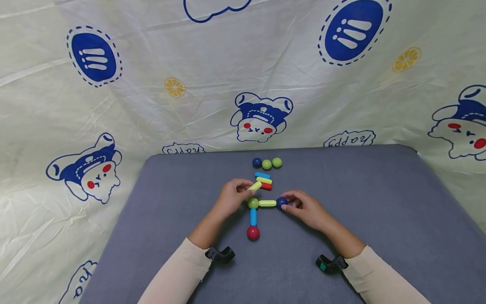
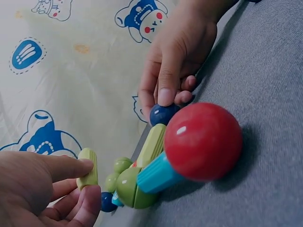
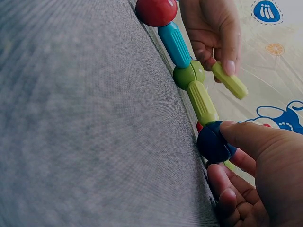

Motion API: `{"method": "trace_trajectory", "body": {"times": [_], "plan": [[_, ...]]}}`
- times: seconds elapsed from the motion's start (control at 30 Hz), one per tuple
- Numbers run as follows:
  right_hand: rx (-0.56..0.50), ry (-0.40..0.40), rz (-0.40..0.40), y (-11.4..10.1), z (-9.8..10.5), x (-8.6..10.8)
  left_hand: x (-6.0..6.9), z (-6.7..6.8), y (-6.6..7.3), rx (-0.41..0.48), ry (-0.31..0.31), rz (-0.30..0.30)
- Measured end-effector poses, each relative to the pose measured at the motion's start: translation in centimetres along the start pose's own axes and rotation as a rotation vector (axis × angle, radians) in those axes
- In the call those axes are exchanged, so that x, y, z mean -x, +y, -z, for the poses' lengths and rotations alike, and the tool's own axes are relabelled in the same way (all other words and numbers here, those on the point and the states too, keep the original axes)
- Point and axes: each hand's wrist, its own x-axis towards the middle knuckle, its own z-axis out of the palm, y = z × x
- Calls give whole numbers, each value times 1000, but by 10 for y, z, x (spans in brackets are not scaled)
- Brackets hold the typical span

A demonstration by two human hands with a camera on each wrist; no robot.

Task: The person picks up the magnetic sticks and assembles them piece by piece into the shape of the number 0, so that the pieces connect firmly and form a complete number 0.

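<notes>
My left hand (image 1: 232,197) pinches a yellow-green rod (image 2: 88,169) between thumb and fingers, raised just above a green ball (image 1: 253,203). My right hand (image 1: 308,210) holds a dark blue ball (image 3: 216,142) at the right end of a joined piece. From that ball a second yellow-green rod (image 1: 267,203) runs left to the green ball. A light blue rod (image 1: 253,217) leads from the green ball toward me and ends in a red ball (image 1: 253,233). In the left wrist view the red ball (image 2: 203,142) stands nearest the camera.
Beyond the hands lie a blue rod (image 1: 262,175), a yellow-green rod (image 1: 264,180) and a red rod (image 1: 266,186). Behind them sit a dark blue ball (image 1: 257,163) and two green balls (image 1: 266,164). A grey cloth-covered table (image 1: 182,181) meets a printed curtain (image 1: 212,118) at the back.
</notes>
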Motion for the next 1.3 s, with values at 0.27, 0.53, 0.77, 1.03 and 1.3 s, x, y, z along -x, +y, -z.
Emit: {"method": "trace_trajectory", "body": {"times": [0.27, 0.53, 0.77, 1.03, 1.3], "plan": [[-1, -2, 1, 0, 0, 0, 12, 11, -4, 3, -2, 35], [7, -1, -3, 0, -1, 1, 25, 16, -4, 18, 7, 84], [5, 0, 2, 1, -1, 0, 34, 19, -7, 93, -8, 129], [26, -3, -1, 1, 0, -1, 45, 22, -10, 186, -59, 163], [30, 0, 1, 0, 0, -1, 62, 21, -15, 263, -171, 199]]}}
